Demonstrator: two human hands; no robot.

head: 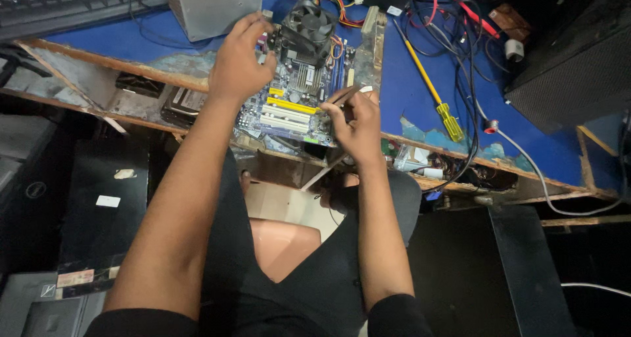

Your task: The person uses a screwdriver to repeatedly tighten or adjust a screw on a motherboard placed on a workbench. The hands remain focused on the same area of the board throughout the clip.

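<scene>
A computer motherboard (pixel 299 107) with yellow and white slots lies on a blue worktable (pixel 394 74) at its front edge. A black cooling fan (pixel 309 27) on a heatsink sits on the board's far part. My left hand (pixel 238 61) rests on the board's left far corner, fingers curled at the edge beside the fan. Over the board's right near side, my right hand (pixel 355 123) grips a thin brush-like tool (pixel 343 95) whose tip points at the board.
A yellow-handled screwdriver (pixel 434 90) lies on the table right of the board. Tangled black and red cables (pixel 460 28) spread at the back right. A grey metal box (pixel 213 5) and a keyboard (pixel 66 2) stand at the back left. Dark computer cases (pixel 98 212) stand below.
</scene>
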